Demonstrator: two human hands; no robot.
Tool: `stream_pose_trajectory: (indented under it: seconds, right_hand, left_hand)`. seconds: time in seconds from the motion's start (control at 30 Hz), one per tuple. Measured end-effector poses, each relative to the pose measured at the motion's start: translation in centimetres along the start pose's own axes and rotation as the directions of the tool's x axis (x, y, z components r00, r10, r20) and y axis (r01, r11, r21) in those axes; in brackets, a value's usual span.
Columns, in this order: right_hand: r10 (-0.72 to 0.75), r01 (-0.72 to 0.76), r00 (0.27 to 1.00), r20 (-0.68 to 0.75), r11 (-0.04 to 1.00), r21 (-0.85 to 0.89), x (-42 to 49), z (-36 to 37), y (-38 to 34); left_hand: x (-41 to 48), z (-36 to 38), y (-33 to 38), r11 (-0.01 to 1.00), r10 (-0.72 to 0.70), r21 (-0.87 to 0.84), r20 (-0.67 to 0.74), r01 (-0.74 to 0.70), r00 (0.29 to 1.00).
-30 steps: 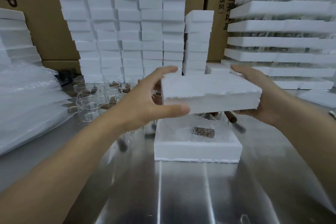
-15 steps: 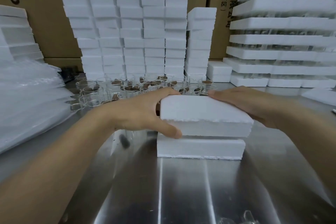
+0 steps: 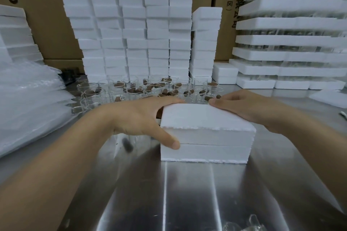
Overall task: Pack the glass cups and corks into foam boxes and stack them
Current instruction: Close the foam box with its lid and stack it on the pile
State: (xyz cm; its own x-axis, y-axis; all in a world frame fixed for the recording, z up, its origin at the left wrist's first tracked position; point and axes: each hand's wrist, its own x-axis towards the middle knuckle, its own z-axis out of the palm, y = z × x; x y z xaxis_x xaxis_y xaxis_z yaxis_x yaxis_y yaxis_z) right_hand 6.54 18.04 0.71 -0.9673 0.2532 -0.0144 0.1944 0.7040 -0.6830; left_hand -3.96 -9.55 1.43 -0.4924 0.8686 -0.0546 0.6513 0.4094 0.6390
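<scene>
Left hand (image 3: 139,116) grips a white rectangular foam lid (image 3: 206,120) seated on its white foam base (image 3: 206,153); right hand (image 3: 249,107) rests atop.

Dim, soft-focus; glare streaks, wide-angle warp.
</scene>
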Motion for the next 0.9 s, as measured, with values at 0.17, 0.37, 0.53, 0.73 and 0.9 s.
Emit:
stream_pose_trajectory:
  seconds: [0.17,0.37,0.53,0.73,0.9]
  right_hand:
    - [0.001,-0.001,1.0,-0.029,1.0,-0.004,-0.1,0.2,-0.2]
    - [0.008,-0.007,1.0,-0.028,1.0,0.01,0.0,0.1,-0.4]
    - [-0.118,0.119,0.99,-0.077,0.993,0.018,0.2,0.4,-0.3]
    - [-0.132,0.133,0.988,-0.081,0.991,0.007,0.6,0.4,-0.1]
    - [-0.22,0.226,0.969,-0.113,0.974,0.035,1.0,0.6,0.3]
  left_hand:
    - [-0.1,0.2,0.2,0.998,-0.043,0.035,-0.018,0.044,0.999]
    - [-0.2,0.5,0.6,0.995,-0.025,0.096,0.009,0.024,1.0]
    - [-0.2,0.3,0.6,0.995,-0.053,0.08,0.009,0.052,0.999]
    - [-0.4,0.2,0.4,0.996,-0.065,0.055,0.018,0.064,0.998]
    - [-0.6,0.3,0.8,0.997,-0.059,0.046,0.02,0.058,0.998]
